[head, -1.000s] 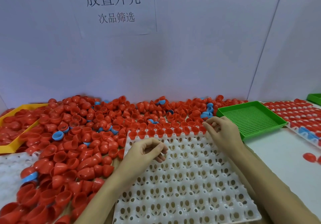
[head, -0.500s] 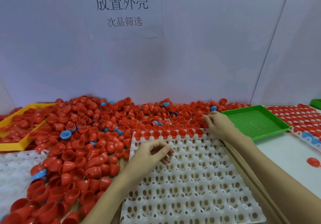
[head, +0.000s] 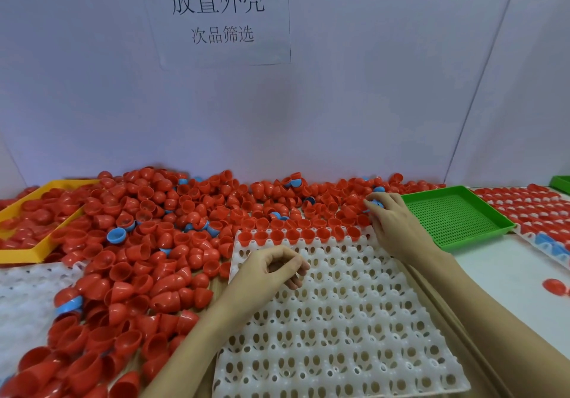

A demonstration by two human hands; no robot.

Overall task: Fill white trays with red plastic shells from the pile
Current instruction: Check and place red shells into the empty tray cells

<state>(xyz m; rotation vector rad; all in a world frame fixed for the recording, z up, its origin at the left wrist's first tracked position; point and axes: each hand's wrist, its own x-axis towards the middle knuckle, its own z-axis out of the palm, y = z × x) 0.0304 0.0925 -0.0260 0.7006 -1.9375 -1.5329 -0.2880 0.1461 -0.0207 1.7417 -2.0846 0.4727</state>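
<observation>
A white tray with many empty sockets lies in front of me. Only its far row holds red shells. A big pile of red shells, with a few blue ones mixed in, covers the table left of and behind the tray. My left hand hovers over the tray's far left part, its fingers loosely curled and holding nothing. My right hand reaches past the tray's far right corner into the pile, fingertips curled round a blue shell.
A green perforated tray sits right of my right hand. Beyond it lies a filled white tray. A yellow tray holding shells and another white tray lie at the left. One red shell lies alone at the right.
My right hand has moved from the tray's far row out into the pile at the far right and closed on a blue shell. My left hand has hardly moved.
</observation>
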